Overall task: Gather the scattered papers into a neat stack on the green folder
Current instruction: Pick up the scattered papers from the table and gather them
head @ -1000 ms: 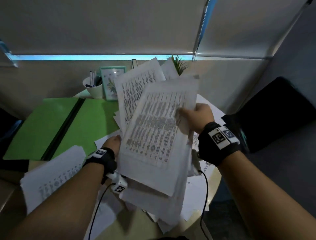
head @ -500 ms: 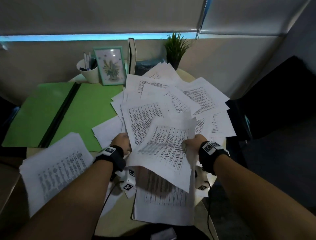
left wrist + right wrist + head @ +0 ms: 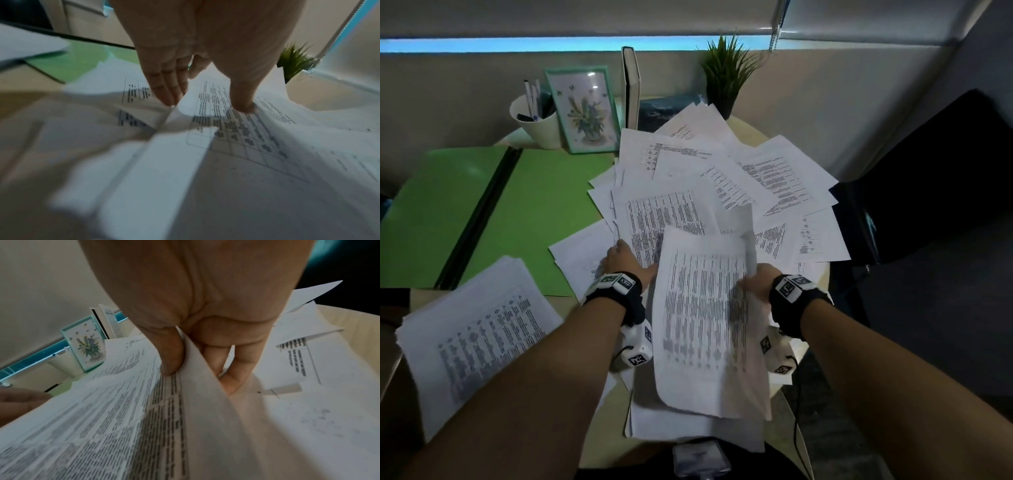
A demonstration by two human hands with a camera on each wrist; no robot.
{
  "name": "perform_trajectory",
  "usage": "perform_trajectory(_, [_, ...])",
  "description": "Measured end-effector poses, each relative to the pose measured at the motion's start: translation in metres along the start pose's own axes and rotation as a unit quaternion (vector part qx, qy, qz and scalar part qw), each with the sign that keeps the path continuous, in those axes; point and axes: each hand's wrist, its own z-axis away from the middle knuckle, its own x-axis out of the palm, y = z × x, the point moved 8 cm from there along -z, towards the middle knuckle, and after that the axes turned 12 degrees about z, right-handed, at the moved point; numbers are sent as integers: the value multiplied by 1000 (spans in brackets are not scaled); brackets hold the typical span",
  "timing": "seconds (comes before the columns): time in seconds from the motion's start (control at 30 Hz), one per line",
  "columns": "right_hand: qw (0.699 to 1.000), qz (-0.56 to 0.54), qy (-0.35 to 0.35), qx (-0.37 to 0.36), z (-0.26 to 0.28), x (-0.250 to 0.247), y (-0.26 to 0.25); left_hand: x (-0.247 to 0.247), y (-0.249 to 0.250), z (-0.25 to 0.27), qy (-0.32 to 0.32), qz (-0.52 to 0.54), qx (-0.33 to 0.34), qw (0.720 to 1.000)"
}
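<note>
The open green folder lies at the left of the round table. Loose printed sheets are fanned across the middle and right. A separate paper stack sits at the near left, partly under my left forearm. My right hand pinches a bundle of sheets at its right edge; in the right wrist view the thumb lies on top and the fingers underneath. My left hand rests just left of the bundle, with straight fingers and thumb touching sheets on the table.
At the back stand a white pen cup, a framed flower picture, an upright book and a small plant. A dark chair or bag is close to the table's right edge.
The bundle has come down from in front of my view to just above the near papers. My left hand has left the bundle's edge and now lies on the sheets beside it.
</note>
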Motion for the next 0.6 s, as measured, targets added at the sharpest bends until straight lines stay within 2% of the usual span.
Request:
perform_trajectory(0.13, [1000, 14, -27, 0, 5, 2, 2, -3, -8, -6, 31, 115, -27, 993])
perform_trajectory(0.2, [999, 7, -42, -6, 4, 3, 1, -14, -12, -5, 61, 124, -41, 990])
perform_trajectory(0.23, [999, 1, -41, -18, 1, 3, 0, -16, -11, -3, 54, 103, -40, 992])
perform_trajectory(0.43, [997, -42, 46, -36, -9, -10, -1, -9, -12, 10, -73, 26, -24, 997])
perform_trajectory(0.6, [993, -71, 98, -14, -9, -14, 6, -2, -22, 30, -138, -26, -50, 989])
